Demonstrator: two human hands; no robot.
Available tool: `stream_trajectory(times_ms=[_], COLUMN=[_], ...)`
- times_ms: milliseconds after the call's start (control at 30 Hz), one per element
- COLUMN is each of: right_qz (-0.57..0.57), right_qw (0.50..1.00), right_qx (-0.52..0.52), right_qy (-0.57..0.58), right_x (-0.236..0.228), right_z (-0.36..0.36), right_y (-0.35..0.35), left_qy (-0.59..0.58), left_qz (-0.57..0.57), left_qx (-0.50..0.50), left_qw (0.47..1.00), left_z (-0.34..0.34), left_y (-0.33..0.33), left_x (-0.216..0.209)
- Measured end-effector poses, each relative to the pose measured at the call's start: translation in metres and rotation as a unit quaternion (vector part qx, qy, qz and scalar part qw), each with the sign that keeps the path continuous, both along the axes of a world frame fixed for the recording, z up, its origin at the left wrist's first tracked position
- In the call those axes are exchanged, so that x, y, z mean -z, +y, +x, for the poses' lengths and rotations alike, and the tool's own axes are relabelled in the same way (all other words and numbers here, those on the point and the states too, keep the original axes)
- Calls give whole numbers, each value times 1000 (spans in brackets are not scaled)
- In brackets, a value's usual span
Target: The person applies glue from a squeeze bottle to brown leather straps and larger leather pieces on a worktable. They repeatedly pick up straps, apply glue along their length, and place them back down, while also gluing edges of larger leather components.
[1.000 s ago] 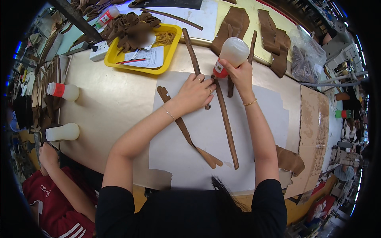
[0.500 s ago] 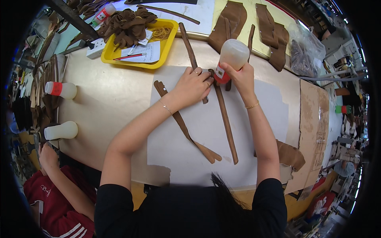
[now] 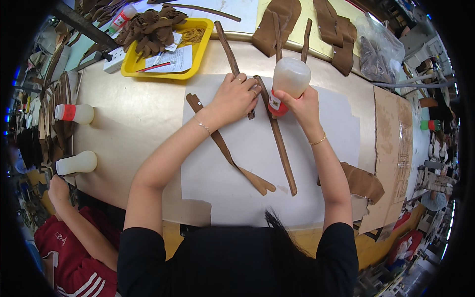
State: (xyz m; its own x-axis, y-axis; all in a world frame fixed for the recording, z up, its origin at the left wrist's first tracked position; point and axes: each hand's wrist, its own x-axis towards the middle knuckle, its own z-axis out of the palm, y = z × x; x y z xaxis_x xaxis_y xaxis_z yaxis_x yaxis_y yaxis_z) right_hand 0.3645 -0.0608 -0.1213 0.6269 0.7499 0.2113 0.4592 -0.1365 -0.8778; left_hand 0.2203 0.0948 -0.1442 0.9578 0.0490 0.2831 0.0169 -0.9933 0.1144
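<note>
Bottle [image 3: 293, 79], upside down and firmly wrapped by my right grip [image 3: 303, 103], has come toward me from the far end of the brown strip [image 3: 283, 153] to partway along it. The strip lies on the pale sheet [image 3: 208, 171]. My left grip [image 3: 234, 97] stays curved beside that end; whether it pinches anything I cannot tell.

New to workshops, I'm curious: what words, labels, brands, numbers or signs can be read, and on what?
None reads clearly enough to quote.
Paper in the yellow tray: print too small.
Squeeze bottle in the right hand: label too small.
Bottle beyond the tray: label too small.
Co-worker's dark red garment: pale lettering, too blurred.
Cardboard: faint marks, too blurred.
</note>
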Motion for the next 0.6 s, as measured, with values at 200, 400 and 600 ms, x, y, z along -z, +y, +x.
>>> stream_trajectory(times_ms=[200, 400, 600], right_qz=[-8, -8, -12], right_qw=[1000, 999, 999], right_qx=[-3, -11, -19], right_qy=[16, 29, 24], right_x=[-6, -7, -9], right_z=[-10, -20, -29], right_y=[-18, -37, -54], left_qy=[3, 6, -2], left_qz=[15, 29, 38], left_qx=[-3, -4, -9], left_qw=[1000, 1000, 999], left_z=[1, 1, 3], left_y=[-2, -3, -4], left_x=[-1, -2, 1])
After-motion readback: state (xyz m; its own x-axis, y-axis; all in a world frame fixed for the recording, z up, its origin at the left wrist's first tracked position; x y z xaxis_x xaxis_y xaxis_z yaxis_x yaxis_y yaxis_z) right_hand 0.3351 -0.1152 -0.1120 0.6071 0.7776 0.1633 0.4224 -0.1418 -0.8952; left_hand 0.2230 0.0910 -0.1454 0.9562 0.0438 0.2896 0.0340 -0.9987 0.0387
